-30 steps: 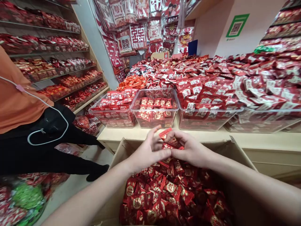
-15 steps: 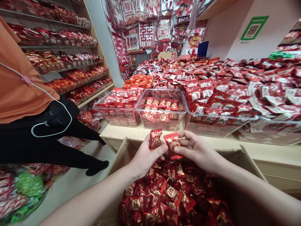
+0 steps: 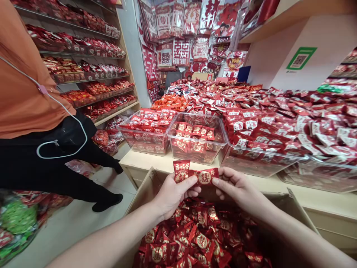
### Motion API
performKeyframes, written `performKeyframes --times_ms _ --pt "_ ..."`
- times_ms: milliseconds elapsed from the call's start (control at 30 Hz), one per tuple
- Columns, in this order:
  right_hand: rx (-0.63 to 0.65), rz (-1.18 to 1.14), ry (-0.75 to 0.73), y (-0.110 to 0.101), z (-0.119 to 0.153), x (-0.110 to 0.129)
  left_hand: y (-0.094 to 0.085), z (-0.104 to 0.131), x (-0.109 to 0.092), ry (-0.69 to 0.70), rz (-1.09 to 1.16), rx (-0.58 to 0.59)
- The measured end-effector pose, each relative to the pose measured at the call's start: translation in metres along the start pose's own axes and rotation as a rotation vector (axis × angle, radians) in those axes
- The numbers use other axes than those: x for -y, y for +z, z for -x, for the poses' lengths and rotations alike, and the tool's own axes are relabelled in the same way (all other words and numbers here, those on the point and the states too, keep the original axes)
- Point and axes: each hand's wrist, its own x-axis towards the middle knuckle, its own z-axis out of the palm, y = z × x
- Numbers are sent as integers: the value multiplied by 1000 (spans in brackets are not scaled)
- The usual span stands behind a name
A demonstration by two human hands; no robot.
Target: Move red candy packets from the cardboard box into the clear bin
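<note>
Over a cardboard box (image 3: 299,214) full of red-and-gold wrapped candies (image 3: 202,240), both my hands are raised close together. My left hand (image 3: 174,195) is closed around one upright wrapped candy (image 3: 181,170), and its thumb and fingers also pinch the left end of a second wrapped candy (image 3: 205,177). That second one lies sideways, its round gold emblem facing me. My right hand (image 3: 235,184) pinches its right end between thumb and fingers. Just beyond, a clear plastic bin (image 3: 196,150) holds similar red candies in rows.
More clear bins of red packets stand along the pale counter (image 3: 147,159), including a left bin (image 3: 145,143) and a wide right bin (image 3: 259,160). A person in an orange top (image 3: 30,89) stands at left, beside stocked shelves (image 3: 83,56). Bagged goods (image 3: 21,219) lie on the floor.
The second candy has turned from upright to sideways, and my left hand now grips its other end. My hands have drawn together on it. The view has tilted up slightly.
</note>
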Motion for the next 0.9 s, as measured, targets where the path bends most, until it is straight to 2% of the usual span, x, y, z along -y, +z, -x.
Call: performKeyframes --times_ms 100,233,333,433,567,667,800,900 --pt "-149 66 -58 3 -2 -4 1 0 3 -22 51 1" --pt "-266 416 -241 9 0 -3 3 -2 7 -7 145 -84" --pt "-273 564 -295 14 1 0 5 -3 6 33 192 -116" --pt "-205 612 -295 19 1 1 7 -1 8 78 166 -59" --pt "-83 695 -366 26 -1 1 7 4 14 112 10 -38" --pt "-37 802 -453 26 2 4 5 8 16 180 -139 -28" --pt "-63 956 -515 12 2 25 3 9 14 215 -225 20" --pt "-206 1156 -568 -8 -20 55 1 6 13 148 -211 43"
